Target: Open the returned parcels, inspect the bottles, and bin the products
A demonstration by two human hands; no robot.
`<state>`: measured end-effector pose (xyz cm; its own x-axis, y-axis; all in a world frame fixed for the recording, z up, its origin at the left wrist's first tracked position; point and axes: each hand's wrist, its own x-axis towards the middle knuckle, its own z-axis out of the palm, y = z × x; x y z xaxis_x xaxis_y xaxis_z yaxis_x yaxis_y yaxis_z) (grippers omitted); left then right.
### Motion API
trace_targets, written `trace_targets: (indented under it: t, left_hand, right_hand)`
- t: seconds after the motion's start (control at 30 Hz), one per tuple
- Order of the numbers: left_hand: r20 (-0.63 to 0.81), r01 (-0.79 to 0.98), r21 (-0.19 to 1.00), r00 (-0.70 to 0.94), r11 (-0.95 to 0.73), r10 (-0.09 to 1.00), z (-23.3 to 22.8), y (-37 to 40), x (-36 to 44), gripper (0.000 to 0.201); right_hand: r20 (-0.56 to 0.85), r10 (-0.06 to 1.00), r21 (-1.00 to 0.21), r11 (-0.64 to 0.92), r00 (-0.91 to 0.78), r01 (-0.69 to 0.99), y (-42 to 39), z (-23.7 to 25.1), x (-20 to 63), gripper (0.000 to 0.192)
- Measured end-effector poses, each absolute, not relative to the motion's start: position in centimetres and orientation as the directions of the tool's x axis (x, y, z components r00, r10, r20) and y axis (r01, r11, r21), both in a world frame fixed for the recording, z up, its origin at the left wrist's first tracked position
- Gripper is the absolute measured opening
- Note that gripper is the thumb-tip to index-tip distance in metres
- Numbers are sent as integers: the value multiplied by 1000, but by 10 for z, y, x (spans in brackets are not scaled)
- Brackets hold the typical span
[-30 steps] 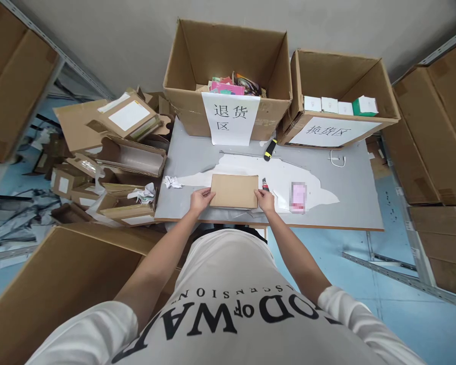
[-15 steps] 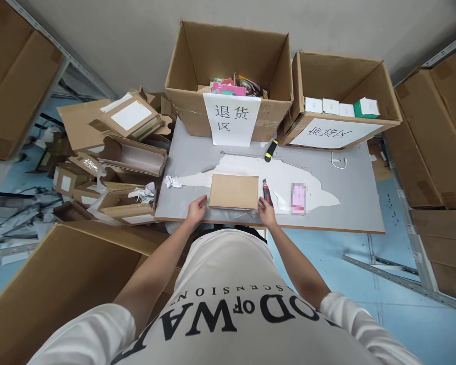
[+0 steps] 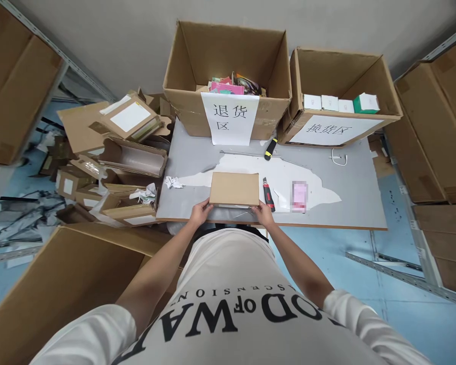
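1. The left hand [image 3: 200, 212] grips the near left corner of a flat brown cardboard box [image 3: 234, 188], fingers curled on its front edge.
2. The right hand [image 3: 263, 213] grips the near right corner of the same box, fingers likewise on the front edge.
3. The box lies flat between the two hands, at the near edge of the grey surface [image 3: 349, 195], its length running from hand to hand.
4. Just beyond the right hand, beside the box's right side, lies a red and black utility knife [image 3: 268, 194].
5. Further out past the right hand sits a small pink item [image 3: 299, 195], blurred.
6. Beyond the left hand, a crumpled scrap of white paper [image 3: 172, 182] rests on the surface.
7. Well ahead of the hands lies a yellow and black tool [image 3: 270, 148].
8. Farthest from the hands stand two open cartons: a large carton [image 3: 228, 76] with a white paper sign, holding colourful packs, and a second carton [image 3: 338, 96] out beyond the right hand, holding small white boxes.
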<state>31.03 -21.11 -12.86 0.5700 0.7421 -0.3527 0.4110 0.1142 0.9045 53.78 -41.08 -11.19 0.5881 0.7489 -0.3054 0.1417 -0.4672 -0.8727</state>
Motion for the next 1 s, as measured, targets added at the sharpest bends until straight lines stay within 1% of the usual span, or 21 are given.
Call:
trace_targets:
  t: [0.07, 0.13, 0.23, 0.3, 0.4, 0.5, 0.57, 0.7, 0.83, 1.0]
  left_hand:
    - [-310, 431, 902, 602, 27, 736, -114, -209, 309, 64]
    - [-278, 471, 880, 616, -62, 737, -100, -205, 309, 59]
    - [-252, 545, 824, 598, -156, 761, -81, -198, 312, 52]
    - [-242, 576, 798, 576, -177, 781, -73, -194, 316, 49]
    - [-229, 555, 820, 541, -139, 809, -67, -190, 325, 48]
    - [-203, 460, 885, 524, -74, 827, -65, -187, 332, 50]
    - [-191, 424, 904, 512, -53, 837, -65, -185, 335, 51]
    - [-199, 454, 890, 475, -45, 857, -62, -183, 337, 53]
    - [-246, 502, 865, 449, -15, 859, -65, -182, 336, 54]
    - [-273, 439, 896, 428, 66, 861, -78, -178, 338, 58]
  right_hand:
    - [-280, 761, -860, -469, 586, 199, -409, -99, 543, 38]
    - [-264, 764, -823, -497, 589, 276, -405, -83, 550, 33]
    - [-235, 764, -760, -530, 601, 377, -396, -59, 560, 33]
    - [-219, 755, -734, -545, 618, 405, -388, -47, 567, 35]
    - [-213, 727, -701, -579, 653, 416, -377, -36, 575, 38]
    - [-199, 714, -688, -590, 672, 423, -368, -32, 581, 42]
    - [-189, 706, -694, -588, 682, 416, -364, -32, 585, 43]
    - [-209, 687, -687, -609, 696, 396, -357, -35, 587, 44]
    - [-238, 683, -689, -620, 691, 375, -352, -43, 584, 40]
    - [-291, 627, -742, -625, 722, 243, -346, -53, 584, 38]
